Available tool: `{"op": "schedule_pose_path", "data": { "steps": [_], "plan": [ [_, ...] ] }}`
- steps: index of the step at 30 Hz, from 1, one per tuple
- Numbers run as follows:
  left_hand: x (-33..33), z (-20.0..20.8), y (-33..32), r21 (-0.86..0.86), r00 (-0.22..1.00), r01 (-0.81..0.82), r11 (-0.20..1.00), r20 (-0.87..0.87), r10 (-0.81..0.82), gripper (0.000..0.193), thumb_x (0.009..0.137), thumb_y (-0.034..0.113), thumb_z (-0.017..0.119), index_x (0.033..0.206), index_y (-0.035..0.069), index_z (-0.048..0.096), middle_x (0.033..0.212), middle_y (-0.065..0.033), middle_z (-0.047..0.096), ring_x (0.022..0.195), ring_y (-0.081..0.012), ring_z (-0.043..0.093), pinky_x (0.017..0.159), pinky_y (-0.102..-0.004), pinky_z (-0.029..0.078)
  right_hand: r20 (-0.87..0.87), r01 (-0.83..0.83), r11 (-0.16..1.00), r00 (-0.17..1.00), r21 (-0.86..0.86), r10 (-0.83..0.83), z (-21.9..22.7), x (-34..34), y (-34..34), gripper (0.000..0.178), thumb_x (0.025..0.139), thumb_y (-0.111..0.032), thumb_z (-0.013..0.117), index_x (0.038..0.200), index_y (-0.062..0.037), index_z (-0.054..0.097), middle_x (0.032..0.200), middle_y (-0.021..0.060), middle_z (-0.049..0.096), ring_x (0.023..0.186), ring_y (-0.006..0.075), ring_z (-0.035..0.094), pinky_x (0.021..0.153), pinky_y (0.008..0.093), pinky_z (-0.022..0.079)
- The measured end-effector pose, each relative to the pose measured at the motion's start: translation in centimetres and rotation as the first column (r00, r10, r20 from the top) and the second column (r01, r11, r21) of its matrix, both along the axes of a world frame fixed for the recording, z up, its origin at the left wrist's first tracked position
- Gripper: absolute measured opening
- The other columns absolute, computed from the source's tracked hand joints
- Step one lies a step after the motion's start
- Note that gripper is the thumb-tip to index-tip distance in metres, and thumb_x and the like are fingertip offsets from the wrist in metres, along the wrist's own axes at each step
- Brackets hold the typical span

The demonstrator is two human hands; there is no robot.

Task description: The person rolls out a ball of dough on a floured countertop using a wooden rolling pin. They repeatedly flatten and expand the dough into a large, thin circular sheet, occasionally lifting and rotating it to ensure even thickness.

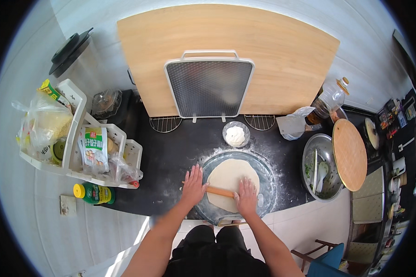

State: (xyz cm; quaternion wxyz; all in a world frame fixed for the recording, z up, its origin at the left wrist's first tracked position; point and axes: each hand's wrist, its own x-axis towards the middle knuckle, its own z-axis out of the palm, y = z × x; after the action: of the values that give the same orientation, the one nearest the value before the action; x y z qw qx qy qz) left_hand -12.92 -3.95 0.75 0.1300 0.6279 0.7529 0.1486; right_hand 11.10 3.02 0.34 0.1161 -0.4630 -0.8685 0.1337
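Observation:
A round, flat sheet of dough (232, 171) lies on a floured, grey-looking round board (269, 173) near the counter's front edge. Across the lower part of the dough lies a wooden rolling pin (219, 191), slightly tilted. My left hand (194, 185) rests on the pin's left end, palm down with fingers stretched out. On its right end lies my right hand (246, 196), also flat with fingers extended. Parts of the pin are hidden under both palms. Just behind the board stands a small clear bowl (225, 134) of white flour (235, 135).
To the right, a metal bowl (326, 196) holds chopped greens and utensils, with a round wooden lid or board (350, 154) against it. A white tiered rack (74, 99) with packages and a green bottle (99, 194) stand left. Large boards (286, 51) lean on the wall.

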Motion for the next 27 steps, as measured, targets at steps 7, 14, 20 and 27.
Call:
{"op": "schedule_pose_path", "data": {
  "steps": [7, 14, 20, 27],
  "plan": [
    [1.7, 0.7, -7.4, -0.040, 0.999, 0.027, 0.999, 0.042, -0.025, 0.080, 0.090, 0.038, 0.060, 0.146, -0.007, 0.024, 0.153, -0.0269, 0.021, 0.145, -0.0382, 0.016, 0.116, -0.0527, 0.015, 0.012, -0.236, 0.961, 0.971, -0.147, 0.240, 0.1, 3.0, -5.9, 0.066, 0.089, -0.029, 0.061, 0.143, -0.0026, 0.036, 0.152, 0.0177, 0.032, 0.142, 0.0385, 0.026, 0.112, 0.0577, 0.022],
    [1.8, 0.7, -3.4, -0.077, 0.998, 0.058, 0.995, 0.006, -0.058, 0.079, 0.090, 0.040, 0.058, 0.146, -0.006, 0.025, 0.153, -0.0254, 0.022, 0.145, -0.0386, 0.017, 0.116, -0.0529, 0.015, -0.038, 0.040, 0.995, 0.998, -0.089, -0.043, -0.9, 2.9, -1.5, 0.060, 0.091, -0.030, 0.056, 0.142, -0.0027, 0.038, 0.152, 0.0171, 0.032, 0.142, 0.0375, 0.026, 0.114, 0.0542, 0.020],
    [2.9, 0.3, -11.7, -0.126, 0.968, 0.241, 0.962, 0.103, -0.229, 0.080, 0.093, 0.044, 0.053, 0.148, -0.005, 0.022, 0.156, -0.0232, 0.018, 0.146, -0.0372, 0.015, 0.116, -0.0528, 0.014, -0.009, -0.106, 0.973, 0.994, -0.202, 0.107, 0.9, 7.1, -7.8, 0.063, 0.092, -0.033, 0.055, 0.142, 0.0007, 0.036, 0.151, 0.0203, 0.032, 0.141, 0.0391, 0.027, 0.112, 0.0569, 0.022],
    [3.2, 1.1, -4.2, -0.097, 0.993, 0.115, 0.989, 0.008, -0.115, 0.079, 0.092, 0.046, 0.053, 0.147, -0.004, 0.024, 0.156, -0.0218, 0.019, 0.145, -0.0362, 0.017, 0.117, -0.0494, 0.016, -0.045, 0.042, 0.993, 0.998, -0.110, -0.047, -0.6, 4.5, -1.1, 0.063, 0.093, -0.030, 0.053, 0.144, 0.0006, 0.033, 0.153, 0.0199, 0.030, 0.143, 0.0378, 0.023, 0.114, 0.0545, 0.018]
  ]
}}
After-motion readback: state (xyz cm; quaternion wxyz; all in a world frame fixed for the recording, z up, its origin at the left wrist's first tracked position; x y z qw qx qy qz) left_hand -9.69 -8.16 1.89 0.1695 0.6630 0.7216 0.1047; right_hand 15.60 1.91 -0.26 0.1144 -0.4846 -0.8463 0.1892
